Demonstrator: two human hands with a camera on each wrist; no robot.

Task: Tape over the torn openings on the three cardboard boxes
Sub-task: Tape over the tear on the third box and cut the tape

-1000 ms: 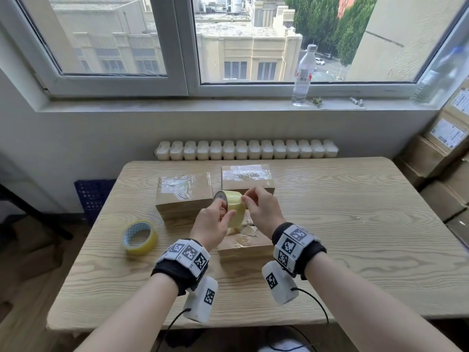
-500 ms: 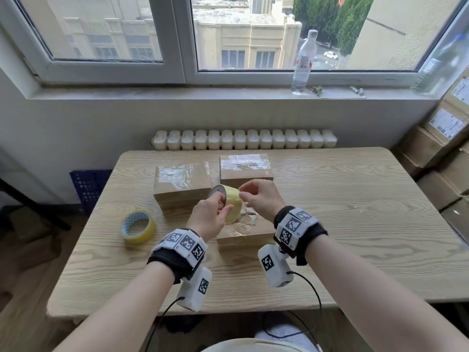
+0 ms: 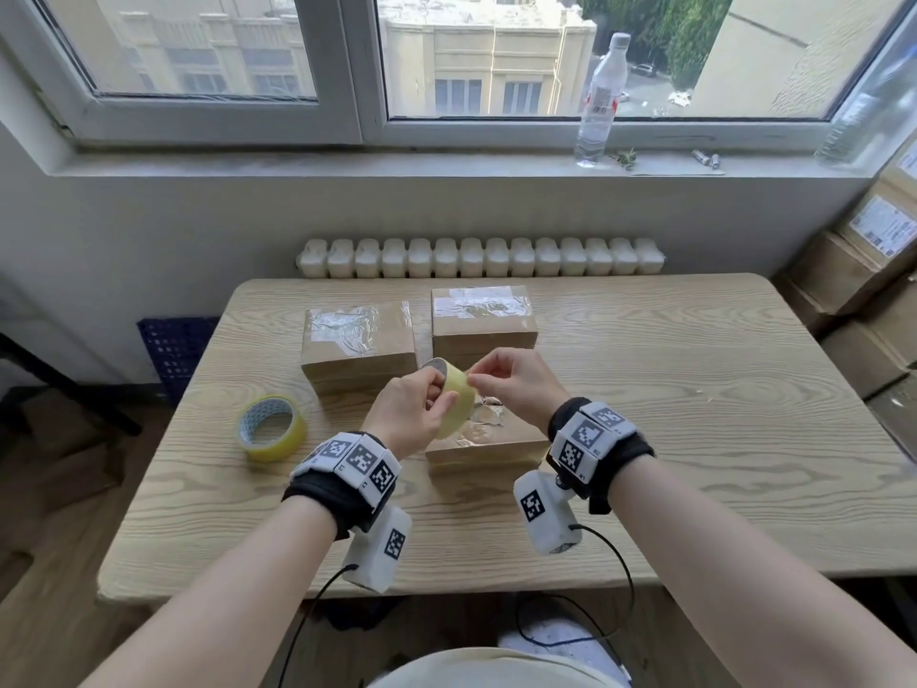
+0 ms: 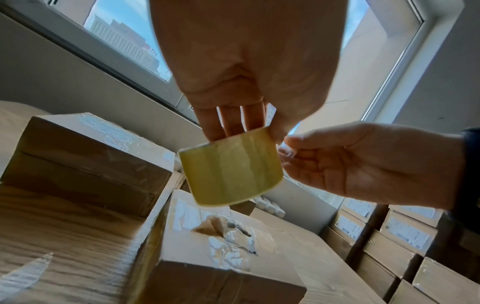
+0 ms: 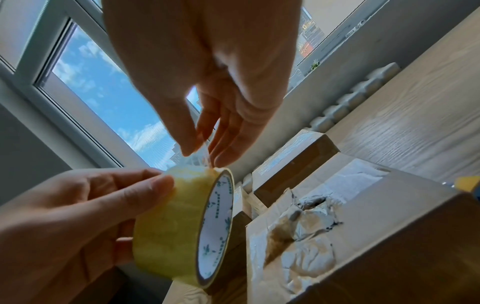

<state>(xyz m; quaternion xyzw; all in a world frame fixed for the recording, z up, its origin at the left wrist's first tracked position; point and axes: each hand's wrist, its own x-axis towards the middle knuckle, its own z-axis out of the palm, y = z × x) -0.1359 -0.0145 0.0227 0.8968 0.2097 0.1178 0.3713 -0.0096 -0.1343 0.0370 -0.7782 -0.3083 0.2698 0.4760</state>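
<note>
My left hand (image 3: 414,414) grips a yellowish roll of clear tape (image 3: 456,397) (image 4: 231,170) (image 5: 182,224) above the nearest cardboard box (image 3: 489,446). My right hand (image 3: 501,377) pinches the tape's free end (image 5: 201,153) at the top of the roll, with a short strip lifted. The near box shows a torn opening (image 4: 226,232) (image 5: 303,214) in its top with crumpled old tape. Two further boxes, one at the left (image 3: 360,340) and one at the right (image 3: 484,320), stand behind it with shiny tape across their tops.
A second tape roll (image 3: 270,427) lies on the wooden table (image 3: 694,414) to the left. A plastic bottle (image 3: 598,101) stands on the windowsill. Stacked cardboard boxes (image 3: 863,270) line the right side, and a blue crate (image 3: 176,347) sits at the left.
Both hands stayed above the near box with the roll. The right fingers now pinch the tape end and have lifted a short strip off the roll.
</note>
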